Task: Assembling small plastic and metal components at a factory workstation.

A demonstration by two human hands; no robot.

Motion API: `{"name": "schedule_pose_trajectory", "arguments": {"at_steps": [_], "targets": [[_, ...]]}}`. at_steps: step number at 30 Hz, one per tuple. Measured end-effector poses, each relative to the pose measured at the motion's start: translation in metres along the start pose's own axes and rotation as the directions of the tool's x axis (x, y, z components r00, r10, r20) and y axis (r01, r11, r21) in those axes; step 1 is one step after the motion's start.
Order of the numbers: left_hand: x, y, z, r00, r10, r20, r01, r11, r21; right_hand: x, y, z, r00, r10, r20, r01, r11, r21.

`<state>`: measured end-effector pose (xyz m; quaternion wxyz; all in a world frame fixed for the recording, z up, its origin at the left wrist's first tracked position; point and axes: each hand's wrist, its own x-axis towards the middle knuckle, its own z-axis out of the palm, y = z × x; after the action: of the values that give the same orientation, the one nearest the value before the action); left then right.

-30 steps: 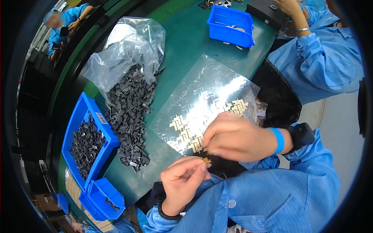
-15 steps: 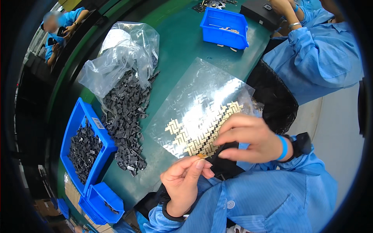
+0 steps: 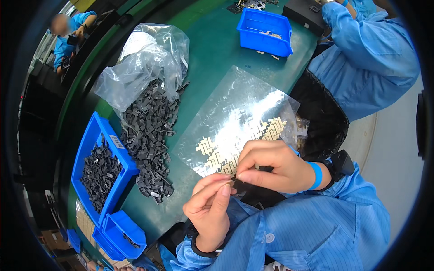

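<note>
My left hand (image 3: 209, 211) is closed, thumb against fingers, in front of my body. Half a second ago a small amber-coloured piece showed in that pinch; now the fingertips mostly cover it. My right hand (image 3: 273, 166) meets it there, thumb and forefinger pinched together at the same spot. What the right fingertips hold, if anything, is too small to make out. Under and beyond my right hand lies a glossy clear plastic sheet (image 3: 235, 86) bearing rows of small cream-coloured flat pieces (image 3: 274, 129). My right hand covers part of these rows.
Left of the sheet, dark grey small parts (image 3: 151, 135) spill from a clear plastic bag (image 3: 165, 45). A long blue bin (image 3: 128, 168) holds more, beside a smaller blue bin (image 3: 113, 246). Another blue bin (image 3: 266, 39) stands far off. A co-worker's blue sleeve (image 3: 352, 36) is at right.
My right hand has moved left from over the sheet to my left fingertips, its fingers closing into a pinch. My left hand keeps its pinch, almost in place.
</note>
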<state>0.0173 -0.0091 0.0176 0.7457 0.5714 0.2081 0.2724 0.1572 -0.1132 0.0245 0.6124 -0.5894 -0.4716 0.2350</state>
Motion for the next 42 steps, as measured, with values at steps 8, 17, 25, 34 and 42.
{"name": "schedule_pose_trajectory", "arguments": {"at_steps": [8, 17, 25, 34, 42], "targets": [[0.0, -0.002, 0.005, 0.997, 0.064, -0.031, -0.065, 0.998, -0.022, -0.005, 0.0, 0.01, 1.0, 0.023, -0.005, -0.023, 0.999, 0.028], [0.002, -0.002, 0.002, 0.922, -0.359, 0.145, 0.382, 0.785, -0.488, -0.004, 0.0, 0.003, 0.997, 0.071, -0.018, -0.071, 0.997, 0.045], [0.01, 0.004, -0.017, 0.996, 0.042, -0.077, -0.04, 0.999, 0.015, -0.032, -0.017, -0.112, 0.974, 0.203, -0.099, -0.156, 0.288, -0.945], [0.012, 0.019, -0.028, 0.484, 0.538, 0.69, -0.8, -0.048, 0.598, 0.002, -0.008, -0.034, 0.988, 0.072, 0.137, -0.065, 0.996, -0.054], [0.005, 0.024, -0.027, 0.447, 0.424, 0.787, -0.822, -0.153, 0.549, 0.021, -0.004, -0.018, 0.89, 0.092, 0.446, -0.162, 0.979, 0.122]]}}
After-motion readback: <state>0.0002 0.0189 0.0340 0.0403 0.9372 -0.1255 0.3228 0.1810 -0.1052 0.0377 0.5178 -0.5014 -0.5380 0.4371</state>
